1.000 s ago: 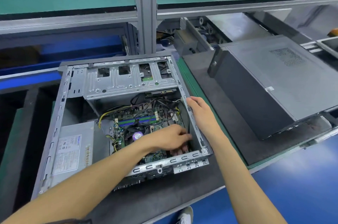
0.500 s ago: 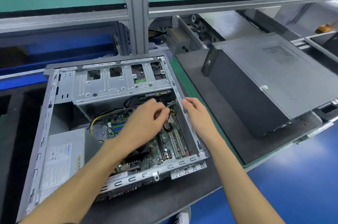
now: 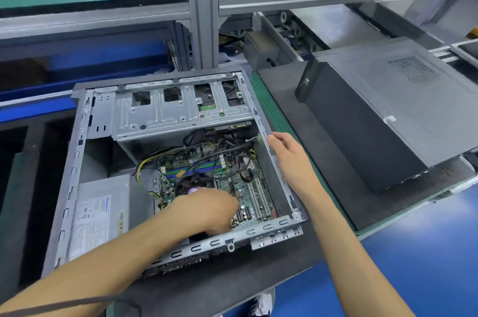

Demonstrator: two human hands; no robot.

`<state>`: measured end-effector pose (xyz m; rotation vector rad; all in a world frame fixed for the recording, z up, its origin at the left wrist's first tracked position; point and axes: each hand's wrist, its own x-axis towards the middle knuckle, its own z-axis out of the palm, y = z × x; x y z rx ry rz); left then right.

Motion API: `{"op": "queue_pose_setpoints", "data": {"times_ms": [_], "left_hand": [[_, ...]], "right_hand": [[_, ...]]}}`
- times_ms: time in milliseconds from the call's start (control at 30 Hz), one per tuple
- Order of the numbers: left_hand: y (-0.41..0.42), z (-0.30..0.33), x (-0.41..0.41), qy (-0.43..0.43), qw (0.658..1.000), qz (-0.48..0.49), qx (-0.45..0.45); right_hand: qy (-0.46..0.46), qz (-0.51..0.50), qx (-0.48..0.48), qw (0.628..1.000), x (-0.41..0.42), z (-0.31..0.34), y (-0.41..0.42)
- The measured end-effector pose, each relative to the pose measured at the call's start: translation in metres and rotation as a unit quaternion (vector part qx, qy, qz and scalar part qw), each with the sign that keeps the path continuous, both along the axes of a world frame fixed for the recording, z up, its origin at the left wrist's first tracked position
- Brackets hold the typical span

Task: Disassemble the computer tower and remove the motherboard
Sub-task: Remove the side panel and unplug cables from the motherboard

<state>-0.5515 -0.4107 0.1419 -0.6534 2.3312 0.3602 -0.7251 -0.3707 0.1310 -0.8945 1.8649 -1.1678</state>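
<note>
Lying on its side with the cover off, the computer tower (image 3: 165, 174) rests on the dark mat of the table (image 3: 232, 288), and the motherboard (image 3: 232, 177) sits seated in its floor with black and yellow cables (image 3: 232, 148) crossing it. Both hands are at work: the left hand (image 3: 204, 209) reaches down onto the board beside the cooler, blurred so I cannot tell whether it holds anything, while the right hand (image 3: 287, 153) rests with relaxed fingers on the case's right rim, steadying it. By my judgement the step is freeing connectors or fasteners; next, the remaining leads must be unplugged before the board can lift.
</note>
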Motion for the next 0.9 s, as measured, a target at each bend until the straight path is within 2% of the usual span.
{"op": "queue_pose_setpoints", "data": {"times_ms": [100, 200, 267, 367, 533, 667, 900], "left_hand": [[-0.002, -0.006, 0.001, 0.023, 1.000, 0.010, 0.016], [-0.001, -0.012, 0.003, 0.081, 0.996, 0.019, -0.031], [0.001, -0.016, 0.002, 0.062, 0.997, -0.002, -0.037], [0.002, -0.020, -0.001, 0.043, 0.999, -0.009, -0.004], [-0.003, -0.020, 0.006, 0.093, 0.993, 0.032, 0.064], [-0.012, -0.025, 0.011, 0.114, 0.980, 0.095, 0.130], [-0.012, -0.023, 0.009, 0.153, 0.957, 0.168, 0.179]], "right_hand": [[-0.002, -0.001, -0.002, 1.000, 0.000, -0.001, 0.000], [0.001, -0.001, -0.003, 1.000, 0.000, -0.001, 0.000], [0.003, -0.001, -0.004, 1.000, 0.000, -0.001, 0.000], [0.006, 0.000, -0.006, 1.000, 0.000, 0.000, 0.000], [0.010, 0.002, -0.009, 1.000, 0.000, 0.001, 0.001], [0.010, -0.001, -0.012, 1.000, 0.001, 0.003, 0.002], [0.010, -0.003, -0.003, 1.000, 0.002, 0.003, 0.001]]}}
